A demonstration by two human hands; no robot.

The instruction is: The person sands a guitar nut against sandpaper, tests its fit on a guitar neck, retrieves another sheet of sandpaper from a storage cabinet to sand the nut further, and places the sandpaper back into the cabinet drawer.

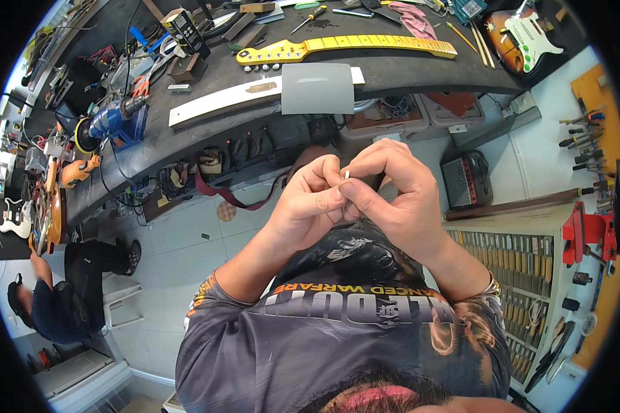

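Note:
My left hand (308, 201) and my right hand (401, 187) meet in front of my chest, away from the bench edge. Between their fingertips is a small white strip (347, 175), mostly covered, so its exact kind does not show. Thumb and index finger of the right hand pinch it. The left hand's fingers are curled, with the thumb pressed at the same spot. On the bench ahead, a grey abrasive-looking sheet (317, 89) is draped over a long white straight bar (220, 103). Behind it lies a yellow guitar neck (365, 43) with tuners on its headstock.
A dark curved workbench (399, 76) carries a screwdriver (308, 20), a pink cloth (413, 19) and a sunburst guitar body (517, 41). A blue bench grinder (110, 120) stands left. To the right are a small amplifier (466, 180) and a file rack (517, 275). Another person (65, 303) works far left.

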